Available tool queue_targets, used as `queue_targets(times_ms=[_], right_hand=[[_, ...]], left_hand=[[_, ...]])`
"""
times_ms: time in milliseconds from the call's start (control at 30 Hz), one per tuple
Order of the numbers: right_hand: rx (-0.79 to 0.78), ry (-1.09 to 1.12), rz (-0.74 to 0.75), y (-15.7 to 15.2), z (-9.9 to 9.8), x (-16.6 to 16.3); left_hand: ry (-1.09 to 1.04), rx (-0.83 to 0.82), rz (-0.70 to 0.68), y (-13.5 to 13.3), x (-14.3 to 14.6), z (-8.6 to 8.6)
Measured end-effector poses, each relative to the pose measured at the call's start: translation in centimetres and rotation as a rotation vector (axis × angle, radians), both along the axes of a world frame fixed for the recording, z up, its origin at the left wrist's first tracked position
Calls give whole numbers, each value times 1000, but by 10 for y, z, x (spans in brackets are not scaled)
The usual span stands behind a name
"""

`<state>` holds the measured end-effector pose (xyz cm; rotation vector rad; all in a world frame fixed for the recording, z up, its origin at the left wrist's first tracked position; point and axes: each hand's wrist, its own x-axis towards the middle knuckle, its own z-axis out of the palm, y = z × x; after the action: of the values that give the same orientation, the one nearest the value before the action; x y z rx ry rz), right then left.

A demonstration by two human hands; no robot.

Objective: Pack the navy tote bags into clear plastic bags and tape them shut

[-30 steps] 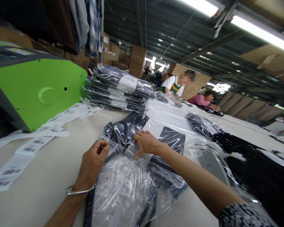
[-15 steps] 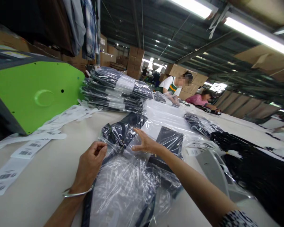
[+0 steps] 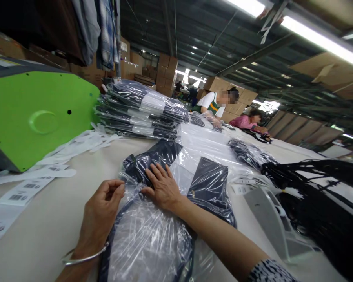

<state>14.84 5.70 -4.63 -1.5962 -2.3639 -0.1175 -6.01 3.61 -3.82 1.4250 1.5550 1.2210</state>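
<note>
A dark garment in a clear plastic bag (image 3: pixel 153 239) lies on the table in front of me. My right hand (image 3: pixel 162 186) lies flat on top of it, fingers stretched out, pressing the bag down. My left hand (image 3: pixel 101 209) is curled at the bag's left edge, thumb and fingers pinched on the plastic. A silver bangle sits on my left wrist. A second bagged dark garment (image 3: pixel 211 184) lies just to the right of my right hand.
A green machine housing (image 3: pixel 38 117) stands at the left, with white barcode labels (image 3: pixel 26 188) strewn before it. A stack of bagged garments (image 3: pixel 141 111) sits behind. Black straps (image 3: pixel 312 196) pile at the right. Two people work at the far end of the table.
My right hand has come down and toward me, from a raised touch to lying flat on the bag. My left hand stays pinched at the bag's edge.
</note>
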Motion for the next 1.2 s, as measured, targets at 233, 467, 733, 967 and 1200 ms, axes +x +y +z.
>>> queue_targets(times_ms=[233,467,733,967,1200], right_hand=[[-18,15,2,0,3,-1],[-62,90,19,2,0,1],[-229,417,35,8,14,14],[-163,290,-122,-76,54,101],[-247,114,-372,-125,-5,169]], left_hand=[[11,-27,5,1,-3,-7],[58,-58,40,4,-5,-12],[182,1,100,12,-5,-13],[371,285,40,19,-6,-18],[848,367,-319,61,28,-21]])
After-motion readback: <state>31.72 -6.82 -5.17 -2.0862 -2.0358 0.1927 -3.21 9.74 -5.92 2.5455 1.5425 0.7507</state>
